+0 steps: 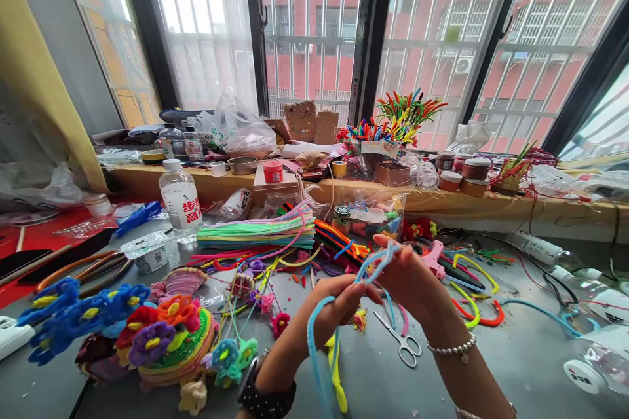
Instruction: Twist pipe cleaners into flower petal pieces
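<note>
Light blue pipe cleaners (314, 334) run between both of my hands, bent into loops near the fingertips, with long ends hanging down. My left hand (337, 301) pinches them at the middle of the view. Just to the right and slightly higher, my right hand (405, 275) grips the looped upper part between thumb and fingers. Small scissors (405, 344) lie on the table below my right hand. A yellow pipe cleaner piece (337, 376) lies beneath the hanging blue ends. The exact bends between my fingers are partly hidden.
Fuzzy flower pieces (154, 340) sit at the left. A bundle of pastel pipe cleaners (260, 226) lies behind, beside a white-capped bottle (179, 200). A pink glue gun (434, 258) rests beyond my right hand. Clear bottles (602, 353) lie at right. Jars (474, 170) line the sill.
</note>
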A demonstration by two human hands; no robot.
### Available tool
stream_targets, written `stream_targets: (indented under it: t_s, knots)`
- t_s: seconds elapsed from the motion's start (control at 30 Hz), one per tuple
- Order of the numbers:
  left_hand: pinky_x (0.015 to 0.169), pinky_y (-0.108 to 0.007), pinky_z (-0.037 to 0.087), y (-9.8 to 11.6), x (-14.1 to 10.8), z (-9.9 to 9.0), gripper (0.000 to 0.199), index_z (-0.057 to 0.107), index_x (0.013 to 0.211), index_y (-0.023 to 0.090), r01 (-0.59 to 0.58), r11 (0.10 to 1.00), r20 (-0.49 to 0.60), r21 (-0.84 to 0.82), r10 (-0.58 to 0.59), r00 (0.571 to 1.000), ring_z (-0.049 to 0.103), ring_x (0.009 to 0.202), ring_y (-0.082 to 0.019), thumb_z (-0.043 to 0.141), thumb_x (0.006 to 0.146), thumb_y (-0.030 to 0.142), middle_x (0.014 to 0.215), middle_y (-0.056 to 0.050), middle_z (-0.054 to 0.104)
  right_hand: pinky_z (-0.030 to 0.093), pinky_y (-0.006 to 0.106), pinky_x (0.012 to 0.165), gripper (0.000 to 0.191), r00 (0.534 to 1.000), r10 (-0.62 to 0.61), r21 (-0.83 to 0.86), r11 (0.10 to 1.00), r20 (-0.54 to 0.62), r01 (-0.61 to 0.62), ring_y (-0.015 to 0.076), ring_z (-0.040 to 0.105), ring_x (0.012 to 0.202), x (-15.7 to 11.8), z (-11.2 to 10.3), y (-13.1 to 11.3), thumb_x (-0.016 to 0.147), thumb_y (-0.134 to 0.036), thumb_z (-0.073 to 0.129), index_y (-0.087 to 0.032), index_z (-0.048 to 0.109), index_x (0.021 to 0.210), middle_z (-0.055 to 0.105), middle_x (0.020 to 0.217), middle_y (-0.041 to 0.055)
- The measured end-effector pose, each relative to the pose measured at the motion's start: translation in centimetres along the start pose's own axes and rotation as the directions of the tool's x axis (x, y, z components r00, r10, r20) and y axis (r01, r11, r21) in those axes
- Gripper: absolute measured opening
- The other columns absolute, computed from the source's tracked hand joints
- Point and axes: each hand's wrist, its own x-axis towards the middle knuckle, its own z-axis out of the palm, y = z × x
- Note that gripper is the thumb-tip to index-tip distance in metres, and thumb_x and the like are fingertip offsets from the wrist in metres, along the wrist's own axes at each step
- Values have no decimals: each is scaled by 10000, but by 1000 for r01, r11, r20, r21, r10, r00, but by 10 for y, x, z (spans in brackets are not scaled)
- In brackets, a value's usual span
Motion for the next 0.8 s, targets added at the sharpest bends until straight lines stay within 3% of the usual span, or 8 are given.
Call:
stream_targets:
  t_s: [0.1, 0.27, 0.37, 0.53, 0.67, 0.8]
  knots:
    - [395, -190, 181, 1, -1, 1, 373, 602, 732, 114, 4, 993, 50, -119, 2, 999, 205, 396, -41, 373, 807, 399, 440, 74, 248, 421, 232, 570, 262, 999, 28, -57, 998, 47, -26, 103, 519, 561, -1, 1, 2, 608, -361, 663, -204, 650, 818, 597, 646, 3]
    - [388, -196, 176, -2, 1, 2, 391, 518, 610, 111, 9, 993, 5, -120, -9, 1000, 214, 402, -37, 397, 783, 441, 439, 74, 255, 280, 167, 387, 151, 988, 44, -215, 977, 148, -11, 37, 350, 388, 0, 13, 12, 647, -311, 638, -166, 642, 688, 508, 530, -37]
    - [383, -200, 174, -5, 2, 2, 392, 460, 584, 127, 20, 996, -25, -85, -22, 999, 224, 401, -37, 388, 779, 459, 441, 72, 268, 286, 170, 390, 151, 997, 5, -222, 975, 80, 13, 38, 346, 394, 1, 19, 16, 653, -311, 631, -160, 626, 661, 504, 539, -37]
    - [364, -202, 160, -10, 6, -1, 403, 347, 543, 161, 9, 998, -108, -64, -16, 994, 212, 380, -32, 375, 768, 495, 430, 78, 266, 412, 221, 497, 156, 989, -116, -232, 968, -87, 93, 101, 498, 509, -1, 34, 22, 661, -315, 623, -165, 620, 703, 581, 614, 10]
    - [358, -202, 158, -10, 7, -2, 423, 307, 516, 170, 9, 1000, -137, -28, -13, 991, 222, 376, -34, 376, 758, 510, 416, 74, 273, 447, 254, 536, 180, 960, -239, -349, 921, -149, 175, 141, 547, 582, -3, 39, 26, 696, -342, 577, -171, 616, 737, 615, 665, 35]
    - [362, -200, 160, -7, 7, -1, 393, 371, 551, 158, 18, 1000, -118, -10, -19, 993, 214, 380, -38, 365, 773, 482, 421, 78, 256, 433, 237, 492, 151, 932, -337, -470, 850, -136, 239, 120, 521, 535, -4, 39, 28, 719, -312, 552, -174, 613, 728, 616, 688, 27]
